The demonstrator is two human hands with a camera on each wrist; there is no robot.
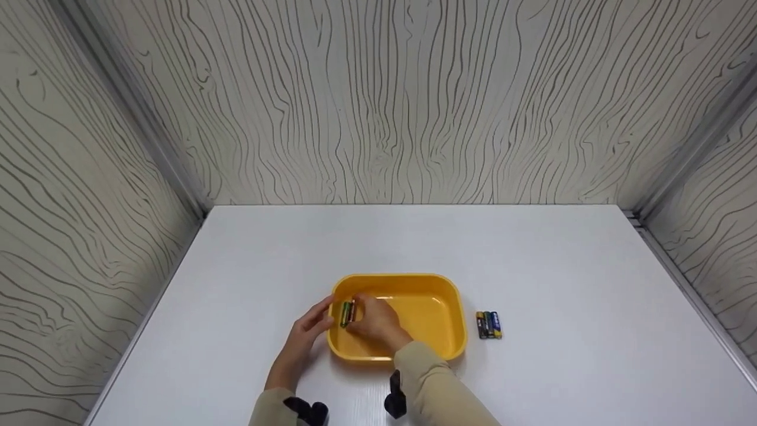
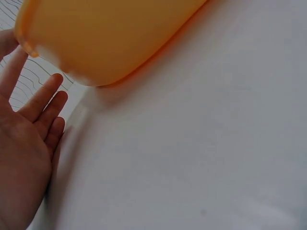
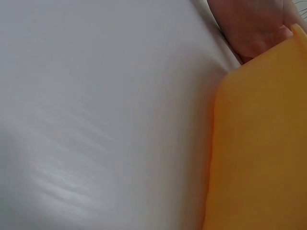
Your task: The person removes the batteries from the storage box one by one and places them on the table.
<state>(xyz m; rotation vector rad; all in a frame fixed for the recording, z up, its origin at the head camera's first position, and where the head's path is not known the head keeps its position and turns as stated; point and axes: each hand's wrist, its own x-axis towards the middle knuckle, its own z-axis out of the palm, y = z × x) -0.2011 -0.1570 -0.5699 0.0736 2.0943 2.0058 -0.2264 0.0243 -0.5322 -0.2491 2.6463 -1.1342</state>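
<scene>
Starting at the left, we rest our left hand [image 1: 307, 337] against the outer left wall of the yellow tray [image 1: 449, 307], which sits near the front edge of the white tabletop [image 1: 266, 248], slightly left of its middle; in the left wrist view the fingers [image 2: 41, 103] lie straight and loose beside the tray's rounded corner, curled round nothing. Just to the right of that hand, inside the tray at its left end, are the batteries [image 1: 348, 312], a small green-and-gold bundle held in the fingertips of our right hand [image 1: 375, 324]. That hand reaches over the tray's front rim and pinches them from their right side, so the batteries lie just left of its knuckles and between the two hands, with the right hand the one actually on them. Their long axis runs roughly from the front edge toward the back edge of the tabletop, tipped a little to the right at the far end; which end is the positive cap we cannot tell at this size. Farther right, well apart from the tray, three more batteries [image 1: 489, 325] lie side by side on the tabletop, touching one another, their long axes also running front to back.
</scene>
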